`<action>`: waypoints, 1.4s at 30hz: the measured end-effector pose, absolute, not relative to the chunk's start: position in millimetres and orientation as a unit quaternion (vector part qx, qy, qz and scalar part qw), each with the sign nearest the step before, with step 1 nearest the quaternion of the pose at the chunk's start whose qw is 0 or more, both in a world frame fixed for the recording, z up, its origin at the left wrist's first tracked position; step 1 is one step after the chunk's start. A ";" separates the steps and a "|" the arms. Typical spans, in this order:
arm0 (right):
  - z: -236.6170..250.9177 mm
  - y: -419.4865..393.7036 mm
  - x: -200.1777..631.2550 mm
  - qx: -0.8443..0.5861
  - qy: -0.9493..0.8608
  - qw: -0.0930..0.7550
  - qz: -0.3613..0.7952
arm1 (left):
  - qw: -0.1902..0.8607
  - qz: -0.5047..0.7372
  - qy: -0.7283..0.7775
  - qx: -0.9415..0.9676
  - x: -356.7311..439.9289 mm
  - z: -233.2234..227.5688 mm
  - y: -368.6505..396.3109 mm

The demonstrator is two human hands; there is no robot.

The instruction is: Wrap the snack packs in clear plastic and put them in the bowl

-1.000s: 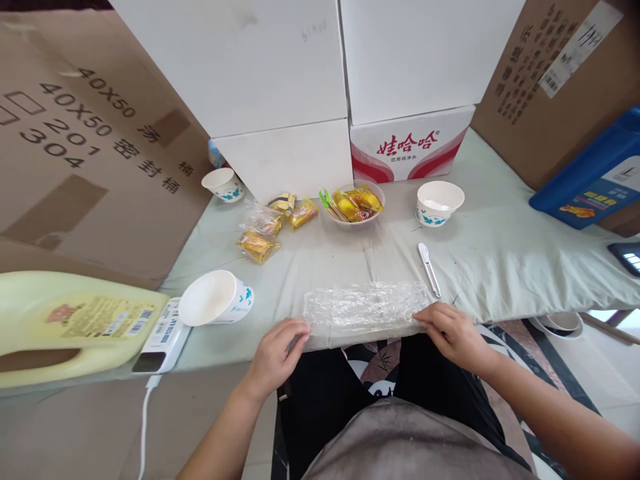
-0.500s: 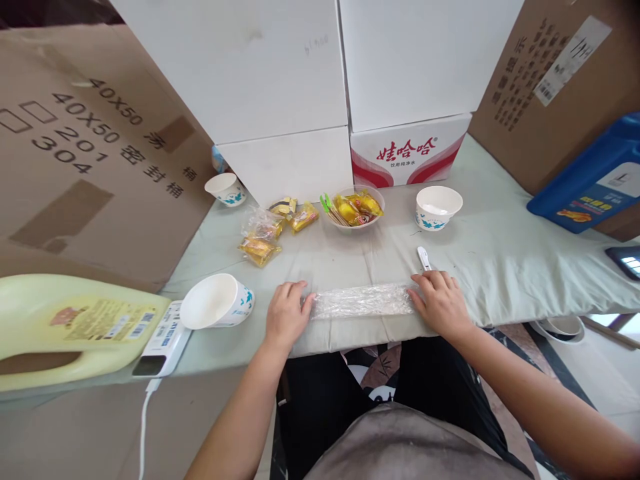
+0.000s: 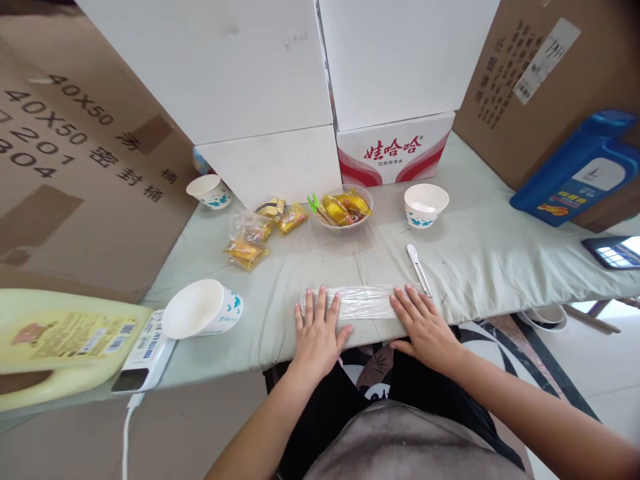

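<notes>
A flat, folded strip of clear plastic film [image 3: 367,302] lies along the front edge of the cloth-covered table. Fingers spread, my left hand [image 3: 319,333] rests flat on the strip's left end. On its right end lie the fingers of my right hand [image 3: 424,327], stretched out, with the thumb at the table edge. A white utility knife [image 3: 419,269] lies just beyond my right fingers. Further back stands a clear plastic bowl [image 3: 345,225] with yellow-wrapped packets and a green-tipped item in it.
Several yellow packets [image 3: 246,253] lie left of the bowl. Paper bowls stand at the right [image 3: 425,205], back left and front left [image 3: 203,308]. A yellow jug [image 3: 65,340] and white power bank [image 3: 145,353] sit at the left, a blue bottle [image 3: 575,167] at the right. Boxes wall the back.
Both hands have gone from gripping the strip's ends to lying flat on it. The knife shows more fully now. The view has shifted slightly to the right.
</notes>
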State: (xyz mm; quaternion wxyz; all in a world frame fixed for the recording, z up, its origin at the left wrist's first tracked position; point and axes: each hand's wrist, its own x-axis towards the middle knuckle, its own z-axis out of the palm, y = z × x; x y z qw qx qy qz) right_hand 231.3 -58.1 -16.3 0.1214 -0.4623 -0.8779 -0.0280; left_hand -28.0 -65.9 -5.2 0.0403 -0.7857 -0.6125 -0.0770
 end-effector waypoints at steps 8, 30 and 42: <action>-14.8 -89.1 276.9 -0.461 -0.853 0.242 -0.036 | 0.014 -0.145 -0.579 -0.802 5.4 6.6 -61.9; 82.5 8.8 196.0 -0.242 -0.910 0.096 0.323 | -0.075 -0.161 -0.548 -0.818 -10.6 10.3 11.6; 38.2 81.3 156.5 -0.400 -0.894 0.068 0.191 | -0.100 -0.352 -0.545 -0.754 -22.5 -9.1 17.0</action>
